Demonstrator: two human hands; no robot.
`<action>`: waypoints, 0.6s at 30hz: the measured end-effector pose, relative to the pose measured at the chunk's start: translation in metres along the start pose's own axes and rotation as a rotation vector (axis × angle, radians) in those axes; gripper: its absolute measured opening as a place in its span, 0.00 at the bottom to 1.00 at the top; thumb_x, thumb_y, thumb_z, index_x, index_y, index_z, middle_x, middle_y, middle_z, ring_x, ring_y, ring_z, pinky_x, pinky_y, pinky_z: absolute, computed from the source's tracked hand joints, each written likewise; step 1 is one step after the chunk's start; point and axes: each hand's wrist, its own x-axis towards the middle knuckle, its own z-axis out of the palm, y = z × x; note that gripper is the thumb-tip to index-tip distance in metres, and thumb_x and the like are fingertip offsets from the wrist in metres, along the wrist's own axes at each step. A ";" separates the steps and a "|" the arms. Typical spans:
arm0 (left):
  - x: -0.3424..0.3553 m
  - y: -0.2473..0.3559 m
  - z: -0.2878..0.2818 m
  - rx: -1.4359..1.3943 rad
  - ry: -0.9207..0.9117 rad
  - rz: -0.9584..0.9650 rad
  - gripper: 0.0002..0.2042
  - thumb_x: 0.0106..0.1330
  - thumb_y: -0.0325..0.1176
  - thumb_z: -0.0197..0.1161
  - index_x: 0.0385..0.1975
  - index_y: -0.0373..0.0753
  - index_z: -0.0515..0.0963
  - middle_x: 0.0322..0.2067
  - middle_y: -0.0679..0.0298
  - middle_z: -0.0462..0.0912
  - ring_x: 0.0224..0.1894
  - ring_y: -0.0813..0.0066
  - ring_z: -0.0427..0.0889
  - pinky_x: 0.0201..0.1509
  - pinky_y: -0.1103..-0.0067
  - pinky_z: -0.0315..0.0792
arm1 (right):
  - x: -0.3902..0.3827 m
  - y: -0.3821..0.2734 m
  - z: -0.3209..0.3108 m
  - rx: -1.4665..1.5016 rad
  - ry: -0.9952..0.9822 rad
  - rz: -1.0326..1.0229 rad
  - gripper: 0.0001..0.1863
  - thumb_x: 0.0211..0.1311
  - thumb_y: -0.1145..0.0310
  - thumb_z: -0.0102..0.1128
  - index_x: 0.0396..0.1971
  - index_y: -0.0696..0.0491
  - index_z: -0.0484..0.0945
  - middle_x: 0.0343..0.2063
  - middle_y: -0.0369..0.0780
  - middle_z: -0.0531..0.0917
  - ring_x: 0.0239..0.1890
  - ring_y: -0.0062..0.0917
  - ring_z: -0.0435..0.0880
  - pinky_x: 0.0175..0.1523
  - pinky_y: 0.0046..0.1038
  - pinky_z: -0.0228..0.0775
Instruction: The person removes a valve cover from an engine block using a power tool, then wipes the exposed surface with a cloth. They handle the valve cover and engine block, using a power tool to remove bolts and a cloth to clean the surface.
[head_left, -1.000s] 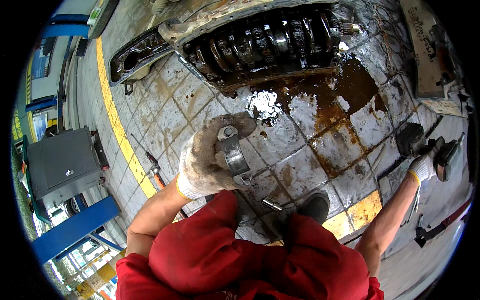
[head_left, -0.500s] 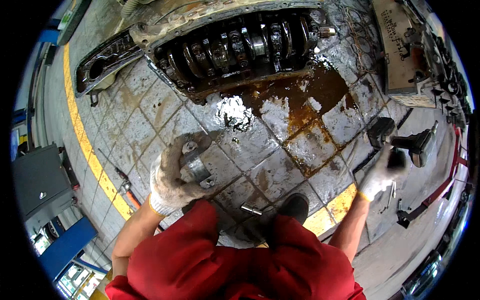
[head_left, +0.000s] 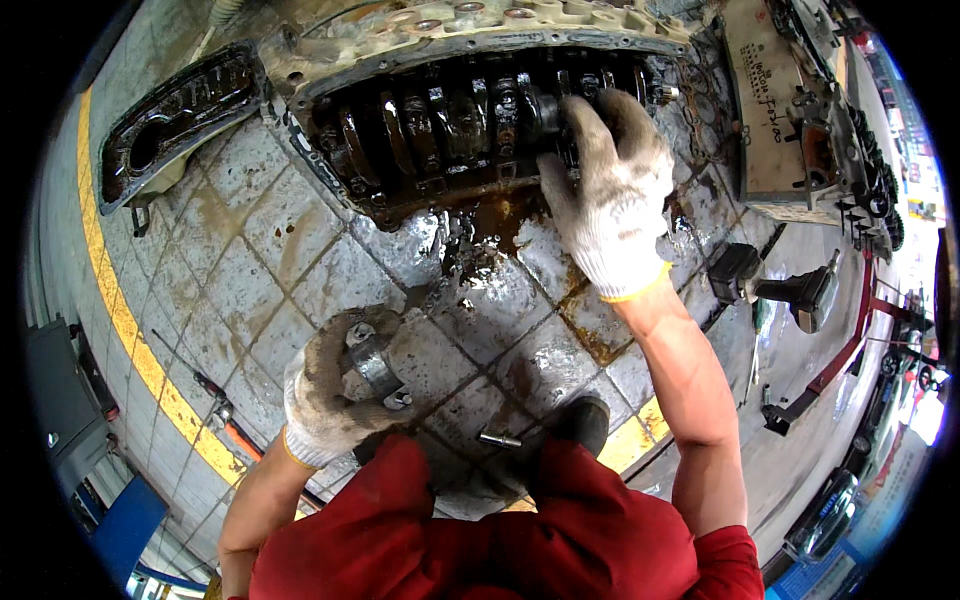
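My left hand (head_left: 322, 385), in a stained white knit glove, holds a curved metal bearing cap (head_left: 376, 370) with a bolt at each end, above the floor tiles. In the same kind of glove, my right hand (head_left: 615, 195) reaches over the engine block (head_left: 420, 52). Its fingers are spread above the oily crankshaft (head_left: 463, 130) towards its right part, and the thumb points at the block's near edge. Whether the fingertips touch the metal I cannot tell. Nothing shows in that hand.
Dark oil (head_left: 497, 215) pools on the tiles before the block. A socket (head_left: 499, 439) lies between my shoes. A cordless power tool (head_left: 800, 296) rests at the right, below a large engine part (head_left: 765, 120). An oily pan-like cover (head_left: 180, 118) sits far left.
My right hand has moved from beside the power tool, up and left to the crankshaft. The left hand still holds the bearing cap in about the same place. The view has shifted slightly.
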 end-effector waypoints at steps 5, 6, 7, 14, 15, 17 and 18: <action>-0.012 -0.021 -0.009 0.093 -0.008 -0.007 0.56 0.40 0.45 0.92 0.67 0.25 0.66 0.56 0.47 0.85 0.54 0.50 0.89 0.56 0.65 0.82 | 0.016 -0.005 0.015 -0.117 0.013 -0.057 0.33 0.47 0.72 0.75 0.59 0.48 0.80 0.59 0.46 0.77 0.57 0.47 0.76 0.62 0.49 0.70; -0.015 -0.025 -0.010 0.095 0.004 0.009 0.57 0.39 0.46 0.92 0.68 0.24 0.65 0.55 0.47 0.85 0.53 0.50 0.89 0.56 0.65 0.82 | 0.016 -0.005 0.016 -0.134 0.019 -0.066 0.33 0.47 0.72 0.75 0.58 0.48 0.80 0.59 0.46 0.78 0.57 0.46 0.76 0.62 0.48 0.69; -0.016 -0.029 -0.012 0.087 -0.005 0.012 0.57 0.39 0.46 0.91 0.68 0.24 0.65 0.55 0.46 0.85 0.53 0.49 0.89 0.56 0.64 0.82 | 0.017 -0.006 0.017 -0.150 0.026 -0.076 0.33 0.46 0.72 0.75 0.58 0.47 0.81 0.59 0.45 0.78 0.57 0.46 0.76 0.62 0.48 0.69; -0.011 -0.030 -0.015 0.056 -0.026 0.042 0.56 0.42 0.46 0.90 0.69 0.24 0.64 0.55 0.44 0.86 0.54 0.48 0.89 0.56 0.64 0.82 | 0.016 0.005 0.023 -0.168 -0.012 -0.109 0.32 0.45 0.68 0.75 0.57 0.46 0.81 0.57 0.38 0.79 0.59 0.41 0.75 0.64 0.46 0.66; -0.010 -0.029 -0.016 0.077 -0.022 0.054 0.56 0.42 0.46 0.90 0.69 0.23 0.64 0.55 0.45 0.86 0.54 0.49 0.89 0.56 0.64 0.82 | 0.016 0.006 0.024 -0.165 -0.008 -0.116 0.33 0.45 0.68 0.75 0.57 0.46 0.81 0.57 0.37 0.79 0.59 0.41 0.74 0.65 0.46 0.66; -0.016 -0.035 -0.015 0.002 -0.041 0.015 0.53 0.51 0.45 0.86 0.71 0.27 0.61 0.61 0.46 0.82 0.60 0.55 0.85 0.63 0.66 0.78 | 0.016 0.008 0.023 -0.160 -0.013 -0.127 0.33 0.46 0.67 0.76 0.58 0.46 0.81 0.57 0.36 0.79 0.59 0.41 0.74 0.65 0.45 0.66; -0.018 -0.037 -0.014 -0.035 -0.050 -0.005 0.51 0.55 0.45 0.84 0.73 0.28 0.60 0.64 0.46 0.80 0.64 0.58 0.83 0.66 0.67 0.76 | 0.016 0.009 0.022 -0.159 -0.022 -0.131 0.33 0.46 0.67 0.76 0.57 0.46 0.81 0.57 0.36 0.79 0.59 0.41 0.74 0.65 0.45 0.66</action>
